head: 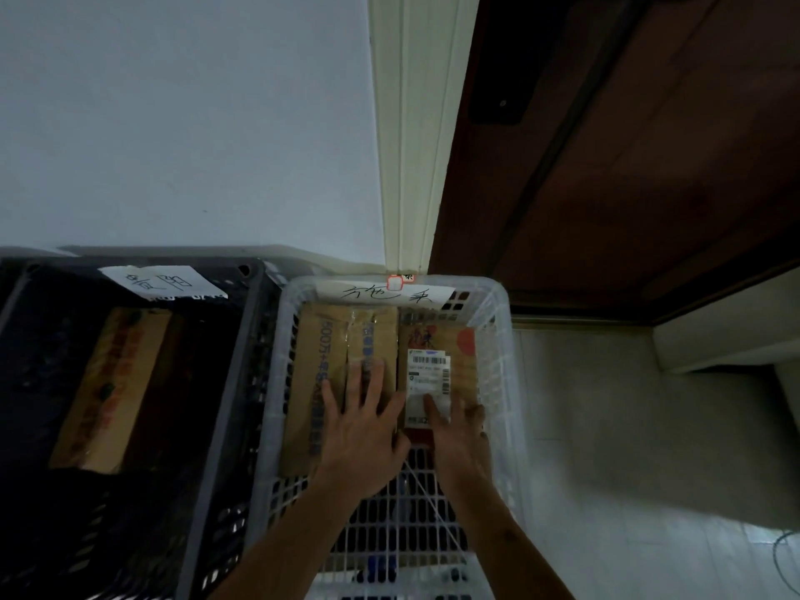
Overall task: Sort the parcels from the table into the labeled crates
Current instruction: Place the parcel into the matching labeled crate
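- Both forearms enter from 6 o'clock and reach into the white perforated plastic crate (498, 339) at centre frame.
- Left hand (361, 420): fingers straight and spread, palm flat on the long brown cardboard parcel with blue print (320, 361) in the crate's left half. Not gripping, just pressing or resting.
- Right hand (459, 430): fingers extended, resting on the smaller brown cardboard parcel with red print (465, 361) in the crate's right half; one fingertip lies on its white barcoded shipping label (428, 374). No curl around anything.
- The two parcels lie flat side by side, touching, against the crate's far wall.
- Handwritten white paper tag (385, 293) sits on the white crate's far rim at 12 o'clock of the hands.
- At 9 o'clock: dark slatted plastic crate (255, 322), just beside the white one, holding a brown cardboard box with orange print (112, 383). Its own white handwritten tag (160, 282) is on the far rim.
- At 3 o'clock: pale tiled floor (606, 426).
- Farthest: light wall (186, 123) at 11 o'clock, cream door frame (411, 145) at 12, dark brown wooden door (649, 145) at 1.
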